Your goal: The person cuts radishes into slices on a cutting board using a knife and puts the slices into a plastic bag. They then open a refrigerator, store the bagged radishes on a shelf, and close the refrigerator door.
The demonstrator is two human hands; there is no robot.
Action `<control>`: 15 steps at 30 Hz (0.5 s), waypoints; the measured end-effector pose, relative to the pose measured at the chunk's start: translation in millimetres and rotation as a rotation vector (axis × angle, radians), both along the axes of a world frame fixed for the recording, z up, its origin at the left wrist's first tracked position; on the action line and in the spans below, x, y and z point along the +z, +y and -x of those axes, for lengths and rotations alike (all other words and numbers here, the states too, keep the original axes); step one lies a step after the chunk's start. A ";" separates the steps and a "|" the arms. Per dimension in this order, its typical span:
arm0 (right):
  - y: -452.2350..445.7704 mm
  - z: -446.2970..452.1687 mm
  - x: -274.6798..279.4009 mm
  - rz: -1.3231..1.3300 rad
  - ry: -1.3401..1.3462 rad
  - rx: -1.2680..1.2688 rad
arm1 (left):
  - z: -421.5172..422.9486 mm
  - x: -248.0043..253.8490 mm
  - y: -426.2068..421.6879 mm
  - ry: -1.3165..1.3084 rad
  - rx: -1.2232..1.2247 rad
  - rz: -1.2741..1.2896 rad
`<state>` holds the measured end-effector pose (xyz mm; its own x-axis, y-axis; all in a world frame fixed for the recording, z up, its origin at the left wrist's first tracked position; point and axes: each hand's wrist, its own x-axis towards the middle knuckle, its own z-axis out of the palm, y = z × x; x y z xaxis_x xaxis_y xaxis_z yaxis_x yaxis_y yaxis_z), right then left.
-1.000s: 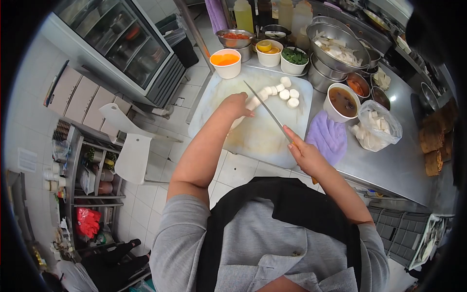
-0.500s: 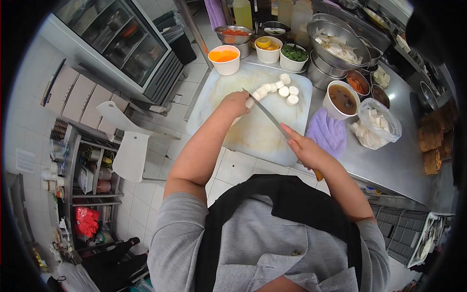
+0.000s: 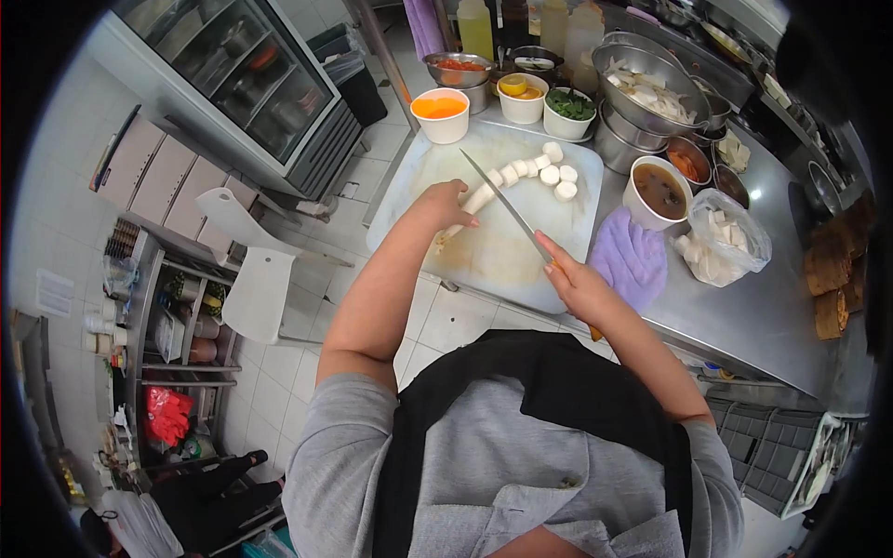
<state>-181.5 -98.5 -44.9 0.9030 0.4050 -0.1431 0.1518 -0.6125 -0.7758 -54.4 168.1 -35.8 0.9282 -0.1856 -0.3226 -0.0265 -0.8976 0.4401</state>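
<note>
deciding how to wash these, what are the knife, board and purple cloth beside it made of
Knife: likely steel blade, smooth grey sheen; orange handle, maybe wood or plastic. Board: probably plastic, matte, off-white, no visible grain. Cloth: perhaps towelling, soft matte folds.

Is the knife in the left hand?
No, the right hand grips the knife, while the left hand is at the white vegetable.

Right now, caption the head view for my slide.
Right hand with knife, left hand at a white stalk, cut pieces on the board.
</note>
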 end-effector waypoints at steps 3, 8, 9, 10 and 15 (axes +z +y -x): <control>-2.1 7.9 10.7 0.118 0.029 0.030 | 1.2 -7.4 1.9 -0.014 -0.003 -0.006; -5.1 8.4 8.9 0.163 0.015 0.060 | -1.1 -3.5 -8.6 0.002 -0.010 -0.045; -5.3 8.1 8.5 0.156 0.018 0.063 | -1.0 -3.0 -9.8 -0.008 -0.028 -0.076; -5.6 7.6 8.7 0.156 0.022 0.064 | -2.3 -4.7 -9.6 -0.003 -0.028 -0.076; -6.7 5.5 10.0 0.167 0.055 0.088 | -6.3 -7.6 -8.6 -0.015 -0.064 -0.082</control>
